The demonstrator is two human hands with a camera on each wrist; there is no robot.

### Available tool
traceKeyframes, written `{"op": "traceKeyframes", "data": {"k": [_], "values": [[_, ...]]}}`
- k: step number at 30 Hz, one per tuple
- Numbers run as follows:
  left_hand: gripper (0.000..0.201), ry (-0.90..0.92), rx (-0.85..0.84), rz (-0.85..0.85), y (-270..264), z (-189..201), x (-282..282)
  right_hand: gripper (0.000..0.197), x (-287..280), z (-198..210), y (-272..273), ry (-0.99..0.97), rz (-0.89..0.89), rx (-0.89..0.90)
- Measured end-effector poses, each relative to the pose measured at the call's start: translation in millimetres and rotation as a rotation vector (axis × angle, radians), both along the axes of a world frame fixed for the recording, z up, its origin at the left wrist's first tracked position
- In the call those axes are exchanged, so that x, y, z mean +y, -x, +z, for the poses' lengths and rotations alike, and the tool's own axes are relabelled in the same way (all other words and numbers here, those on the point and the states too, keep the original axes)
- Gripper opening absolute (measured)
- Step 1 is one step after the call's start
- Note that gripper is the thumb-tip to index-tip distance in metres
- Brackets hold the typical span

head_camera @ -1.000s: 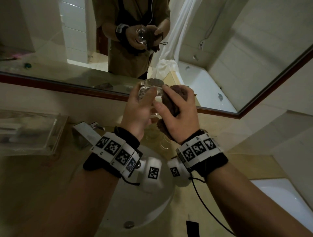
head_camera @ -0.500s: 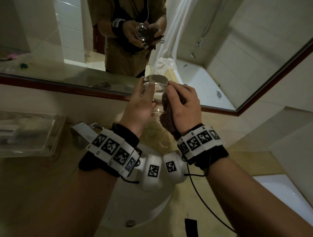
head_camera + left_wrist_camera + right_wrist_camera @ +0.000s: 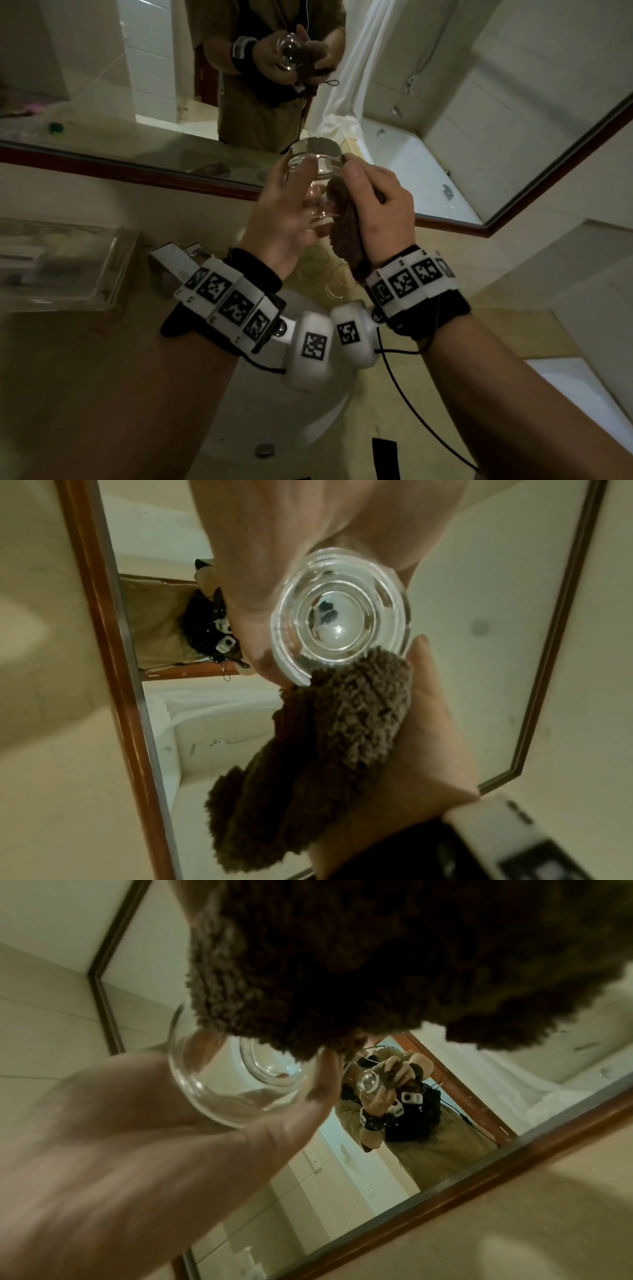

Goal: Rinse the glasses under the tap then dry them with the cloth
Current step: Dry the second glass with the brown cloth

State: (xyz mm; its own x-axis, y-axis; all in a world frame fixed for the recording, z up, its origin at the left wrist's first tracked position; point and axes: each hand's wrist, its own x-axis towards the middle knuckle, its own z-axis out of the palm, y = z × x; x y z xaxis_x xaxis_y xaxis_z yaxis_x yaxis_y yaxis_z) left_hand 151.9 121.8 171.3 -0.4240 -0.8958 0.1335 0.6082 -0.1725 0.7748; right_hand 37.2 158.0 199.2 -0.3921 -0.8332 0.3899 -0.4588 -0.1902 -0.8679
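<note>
A clear round glass (image 3: 313,171) is held up in front of the mirror above the basin, bottom end toward the mirror. My left hand (image 3: 284,212) grips its left side, fingers curled round it; the glass (image 3: 339,626) fills the middle of the left wrist view. My right hand (image 3: 375,202) holds a fuzzy brown cloth (image 3: 346,233) and presses it against the glass's right side. The same cloth (image 3: 377,961) hangs over the glass (image 3: 236,1080) in the right wrist view. More glasses (image 3: 325,270) stand on the counter below the hands, partly hidden.
A white basin (image 3: 274,421) with a drain (image 3: 264,449) lies below my wrists. A chrome tap (image 3: 168,260) sits at its left rear. A clear tray (image 3: 61,267) stands on the counter at the left. The mirror (image 3: 445,102) shows a bathtub and curtain.
Both hands stay raised with the glass. The right hand with the cloth has slid along the glass's side, and the glass has turned a little in my left hand.
</note>
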Motion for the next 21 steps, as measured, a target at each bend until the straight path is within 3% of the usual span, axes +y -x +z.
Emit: {"op": "traceKeyframes", "data": {"k": [3,7,11,15,17,19,21], "values": [[0.04,-0.031,-0.065,0.079,5.1,2.1,2.4,0.029,-0.7,1.8,-2.1,0.0,-0.032,0.004],[0.035,-0.009,-0.144,0.245,11.1,1.1,0.3,0.03,2.6,0.5,-8.1,0.076,-0.038,0.223],[0.043,0.022,-0.007,0.111,6.3,4.2,5.6,0.032,-0.1,-3.1,-4.3,0.034,-0.053,0.005],[0.047,-0.018,-0.074,0.082,5.3,4.3,9.0,0.026,-1.6,-4.5,0.7,-0.011,-0.077,-0.038],[0.036,0.05,-0.209,0.102,6.1,3.3,7.7,0.026,-1.6,-5.3,4.6,-0.033,-0.09,-0.026],[0.011,0.092,-0.277,0.11,5.6,5.4,6.4,0.026,-1.4,-6.5,6.8,-0.047,-0.094,0.003],[0.01,0.077,-0.316,0.141,5.9,7.8,4.4,0.025,-1.1,-7.2,6.7,-0.041,-0.099,0.028]]}}
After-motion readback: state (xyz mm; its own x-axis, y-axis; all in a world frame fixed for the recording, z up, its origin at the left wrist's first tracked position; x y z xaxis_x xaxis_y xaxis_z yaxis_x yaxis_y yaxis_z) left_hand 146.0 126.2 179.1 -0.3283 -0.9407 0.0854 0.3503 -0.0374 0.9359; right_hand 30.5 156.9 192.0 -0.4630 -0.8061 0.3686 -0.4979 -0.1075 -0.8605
